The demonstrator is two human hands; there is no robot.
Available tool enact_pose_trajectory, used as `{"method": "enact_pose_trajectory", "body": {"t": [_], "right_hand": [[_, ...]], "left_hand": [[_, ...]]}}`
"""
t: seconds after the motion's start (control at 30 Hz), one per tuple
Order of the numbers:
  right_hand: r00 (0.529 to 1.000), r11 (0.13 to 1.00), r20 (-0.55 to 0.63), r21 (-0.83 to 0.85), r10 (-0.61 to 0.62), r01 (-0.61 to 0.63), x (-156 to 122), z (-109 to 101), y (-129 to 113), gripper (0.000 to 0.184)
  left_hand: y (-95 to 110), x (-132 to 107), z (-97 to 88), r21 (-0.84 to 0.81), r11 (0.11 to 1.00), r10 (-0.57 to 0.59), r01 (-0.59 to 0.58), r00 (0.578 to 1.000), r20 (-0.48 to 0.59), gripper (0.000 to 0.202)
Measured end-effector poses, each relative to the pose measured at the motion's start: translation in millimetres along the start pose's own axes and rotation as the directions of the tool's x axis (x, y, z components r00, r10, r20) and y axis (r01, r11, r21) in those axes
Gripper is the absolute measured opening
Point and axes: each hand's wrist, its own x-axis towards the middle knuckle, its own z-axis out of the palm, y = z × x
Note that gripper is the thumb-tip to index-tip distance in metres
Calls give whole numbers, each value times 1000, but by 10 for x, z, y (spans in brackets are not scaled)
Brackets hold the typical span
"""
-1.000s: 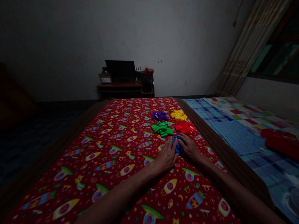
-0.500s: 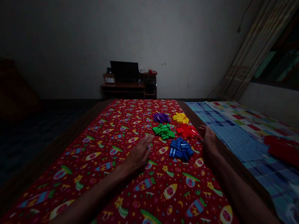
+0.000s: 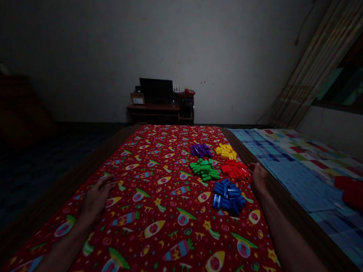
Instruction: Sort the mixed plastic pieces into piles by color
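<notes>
Big red rocket-print bed cover [image 3: 155, 179] here, with plastic pegs heaped toward its right side: blue heap [image 3: 228, 197], red heap [image 3: 234, 169], green heap [image 3: 204, 169], yellow heap [image 3: 226, 151], purple heap [image 3: 200, 150]. Left hand [image 3: 97, 198] lies spread and empty, well away. Right hand [image 3: 258, 177], fingers together, holds nothing, just beside the red pegs.

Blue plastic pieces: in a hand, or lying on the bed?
Lying down: the blue plastic pieces form a loose heap on the red rocket-print bedcover, and the right hand rests beside them, not touching.
</notes>
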Motion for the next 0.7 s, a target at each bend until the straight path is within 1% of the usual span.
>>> {"method": "enact_pose_trajectory", "body": {"t": [0.03, 0.07, 0.1, 0.13, 0.2, 0.27, 0.33, 0.43, 0.53, 0.7], "right_hand": [[1000, 1000, 1, -1, 4, -4, 9, -13, 18, 50], [1000, 1000, -4, 4, 11, -11, 19, -22, 32, 49], [1000, 1000, -16, 16, 19, -19, 28, -27, 45, 49], [999, 999, -29, 30, 27, -26, 35, -29, 55, 48], [998, 998, -41, 50, 39, -37, 40, -27, 68, 47], [998, 997, -42, 51, 54, -52, 38, -29, 73, 46], [997, 997, -38, 47, 62, -60, 34, -36, 69, 45], [997, 997, -45, 52, 60, -57, 34, -43, 55, 44], [997, 998, -47, 47, 55, -52, 38, -36, 43, 44], [999, 1000, -31, 10, 29, -29, 12, -46, 59, 47]], "left_hand": [[27, -2, -6, -183, 975, -131, 130, 991, 3, 21], [57, -1, -12, -366, 897, -259, 250, 966, 25, 18], [88, 3, -20, -524, 784, -358, 332, 932, 54, 16], [116, 9, -30, -632, 685, -414, 363, 907, 73, 15], [167, 19, -56, -762, 532, -475, 369, 875, 92, 14], [213, 23, -86, -817, 444, -516, 367, 850, 101, 16], [257, 18, -111, -841, 402, -551, 362, 830, 94, 18], [302, 9, -129, -867, 374, -580, 329, 813, 58, 19], [299, 15, -126, -879, 362, -598, 310, 800, 37, 21], [241, 38, -111, -869, 369, -601, 329, 798, 47, 20]]}}
